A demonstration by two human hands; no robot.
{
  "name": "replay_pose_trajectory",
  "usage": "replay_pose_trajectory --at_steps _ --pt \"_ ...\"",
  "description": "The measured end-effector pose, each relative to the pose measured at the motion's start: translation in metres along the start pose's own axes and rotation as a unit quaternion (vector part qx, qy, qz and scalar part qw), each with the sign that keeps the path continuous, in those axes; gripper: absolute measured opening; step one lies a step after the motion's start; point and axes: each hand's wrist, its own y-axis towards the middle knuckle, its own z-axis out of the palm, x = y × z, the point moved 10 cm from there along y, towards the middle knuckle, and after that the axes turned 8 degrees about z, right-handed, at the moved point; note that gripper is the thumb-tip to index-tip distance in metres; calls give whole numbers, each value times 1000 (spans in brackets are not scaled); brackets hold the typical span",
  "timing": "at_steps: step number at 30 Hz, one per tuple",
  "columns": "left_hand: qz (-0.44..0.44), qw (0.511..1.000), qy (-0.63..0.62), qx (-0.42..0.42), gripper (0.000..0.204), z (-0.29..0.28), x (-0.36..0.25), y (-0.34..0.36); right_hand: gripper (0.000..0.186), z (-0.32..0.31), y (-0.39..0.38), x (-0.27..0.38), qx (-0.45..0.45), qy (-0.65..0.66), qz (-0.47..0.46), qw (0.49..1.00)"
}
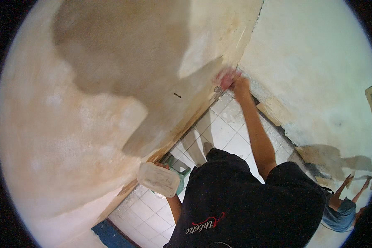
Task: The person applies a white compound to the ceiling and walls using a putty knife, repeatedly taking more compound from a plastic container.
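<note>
Right hand point(240, 84) closed on pink sponge point(226, 78), pressed against the wall point(124, 82) corner. Left hand point(161, 166), mostly hidden, grips white plastic tub point(158, 178).

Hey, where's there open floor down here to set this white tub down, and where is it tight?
Bare white tile floor lies between the wall base and the right arm, and more below the left hand, toward the blue strip. It is crowded by the green stool under the white tub, and in the corner where the right hand presses a pink rag.
</note>
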Motion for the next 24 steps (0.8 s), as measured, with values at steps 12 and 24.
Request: replay_pose_trajectory --at_steps 12,24 --pt "61 961 261 63 62 -26 -28 5 17 125 -14 54 42 129 76 988" --pt "8 971 236 -49 58 6 9 8 17 46 -47 95 49 170 -22 984"
